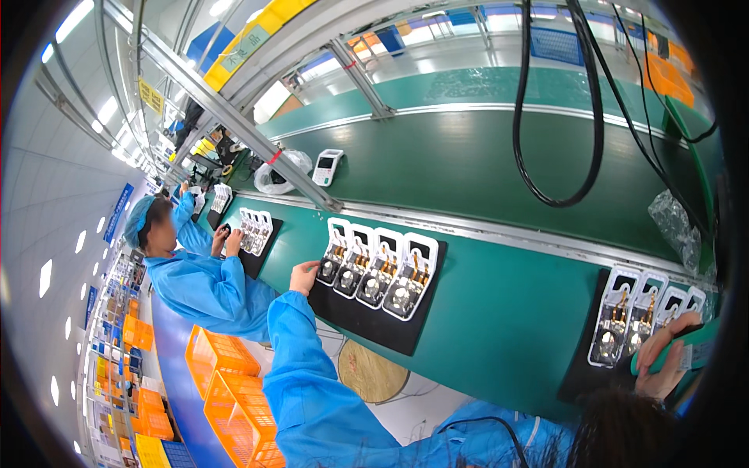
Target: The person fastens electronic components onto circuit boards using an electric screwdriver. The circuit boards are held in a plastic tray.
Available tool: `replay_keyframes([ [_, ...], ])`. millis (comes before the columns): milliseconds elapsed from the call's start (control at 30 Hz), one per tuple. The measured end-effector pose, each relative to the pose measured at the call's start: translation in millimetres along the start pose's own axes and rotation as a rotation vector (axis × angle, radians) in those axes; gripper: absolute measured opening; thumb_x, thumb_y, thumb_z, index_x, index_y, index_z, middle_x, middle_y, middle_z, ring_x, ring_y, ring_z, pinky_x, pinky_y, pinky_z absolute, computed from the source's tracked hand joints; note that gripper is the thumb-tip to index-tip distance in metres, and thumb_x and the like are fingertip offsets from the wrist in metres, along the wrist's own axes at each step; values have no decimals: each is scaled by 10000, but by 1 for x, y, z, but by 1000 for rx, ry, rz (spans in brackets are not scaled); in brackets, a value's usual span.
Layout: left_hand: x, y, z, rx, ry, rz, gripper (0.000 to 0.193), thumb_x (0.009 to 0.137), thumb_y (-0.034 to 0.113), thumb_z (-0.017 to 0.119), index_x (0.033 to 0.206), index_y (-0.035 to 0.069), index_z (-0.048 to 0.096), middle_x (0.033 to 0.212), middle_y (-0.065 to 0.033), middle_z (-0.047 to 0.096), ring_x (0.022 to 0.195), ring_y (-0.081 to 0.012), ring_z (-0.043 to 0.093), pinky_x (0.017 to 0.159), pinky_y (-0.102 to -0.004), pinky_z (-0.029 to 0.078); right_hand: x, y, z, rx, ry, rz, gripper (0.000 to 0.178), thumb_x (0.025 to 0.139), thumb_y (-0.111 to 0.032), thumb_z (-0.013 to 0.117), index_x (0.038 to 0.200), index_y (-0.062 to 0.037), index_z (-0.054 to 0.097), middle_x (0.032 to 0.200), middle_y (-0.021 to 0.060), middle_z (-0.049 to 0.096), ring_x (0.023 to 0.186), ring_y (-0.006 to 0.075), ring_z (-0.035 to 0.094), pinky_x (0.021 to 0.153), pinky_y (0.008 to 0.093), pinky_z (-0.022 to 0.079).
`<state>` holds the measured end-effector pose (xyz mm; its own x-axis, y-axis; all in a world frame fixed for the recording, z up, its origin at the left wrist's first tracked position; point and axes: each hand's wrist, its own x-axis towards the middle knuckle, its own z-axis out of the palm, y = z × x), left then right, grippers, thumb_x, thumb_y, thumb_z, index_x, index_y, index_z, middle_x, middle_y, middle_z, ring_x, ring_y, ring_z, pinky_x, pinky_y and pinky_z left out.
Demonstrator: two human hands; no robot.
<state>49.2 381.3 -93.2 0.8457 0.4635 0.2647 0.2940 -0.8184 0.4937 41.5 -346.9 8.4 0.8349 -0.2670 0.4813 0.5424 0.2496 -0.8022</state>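
Note:
My left hand [303,278] reaches out in a blue sleeve, its fingertips drawn together at the left edge of a row of white plastic housings [380,267]. Whether something sits between those fingers is hidden. The housings have a loop at the top, dark insides and gold-coloured strips, and lie side by side on a black mat [374,330]. At the far right, my right hand [654,352] curls round a green object [697,341] with a white label, partly cut off by the rim. Beside it lies a second row of similar housings [612,320] on another black mat [581,366].
A co-worker [207,273] in blue handles more housings [256,232] at the left. Beyond a metal rail [468,224] runs a dark green belt [460,156] with a white handheld device [327,167]. Black cables [597,117] hang overhead. Orange crates [238,413] and a round stool [370,370] stand below.

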Motion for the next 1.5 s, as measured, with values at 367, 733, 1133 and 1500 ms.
replay_keyframes([
  [367, -11, 81, -12, -493, -330, -262, 202, 815, 38, 565, 1014, 15, 590, 693, 3, 605, 559, -53, 525, 467, -179, 373, -6, 8, 23, -61, 92, 25, 329, 895, -308, 489, 937, -15, 346, 484, 30, 399, 347, 88, 355, 313, 197, 280],
  [733, -7, 109, -29, -615, -362, -174, 172, 826, -12, 520, 987, -49, 567, 676, -65, 624, 576, -58, 547, 486, -171, 390, 1, -40, 154, -93, 45, 44, 402, 859, -368, 541, 916, -16, 357, 457, 38, 408, 336, 100, 372, 315, 216, 316],
  [1133, -35, 156, -47, -584, -264, -170, 120, 824, 8, 538, 927, -46, 569, 540, -1, 536, 482, -23, 417, 431, -194, 273, -6, -81, 216, -151, 34, 74, 417, 847, -372, 564, 918, -16, 360, 487, 62, 443, 356, 113, 390, 344, 232, 350],
  [1500, -110, 256, -60, -1981, -976, -926, 217, 852, 22, 484, 1058, -41, 462, 706, 15, 375, 517, -52, 319, 479, -202, 305, -4, -81, 217, -52, 39, 94, 423, 837, -370, 580, 920, -20, 356, 501, 67, 452, 357, 111, 396, 344, 247, 360],
])
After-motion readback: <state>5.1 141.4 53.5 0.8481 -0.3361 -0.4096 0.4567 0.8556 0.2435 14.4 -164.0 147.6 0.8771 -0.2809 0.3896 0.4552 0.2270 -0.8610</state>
